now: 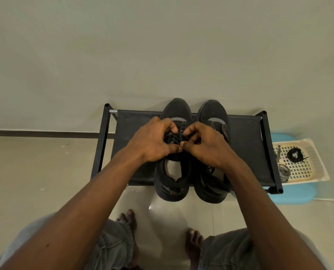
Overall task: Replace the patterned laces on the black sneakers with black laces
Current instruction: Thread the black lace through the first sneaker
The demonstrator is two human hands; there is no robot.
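Note:
Two black sneakers stand side by side on a low black rack [246, 145], toes away from me. Over the left sneaker [175, 112] my left hand [152, 141] and my right hand [203, 145] meet, fingers curled, each pinching the black lace [177, 136] at the eyelets. The right sneaker [214, 114] is partly hidden under my right wrist. To the right, a coiled black lace [294, 155] and a black-and-white patterned lace [283, 170] lie on a white perforated tray [314, 162].
The tray sits on a light blue stool [298, 193] right of the rack. A plain wall rises behind the rack. My bare feet [194, 242] stand on the glossy tiled floor in front of it.

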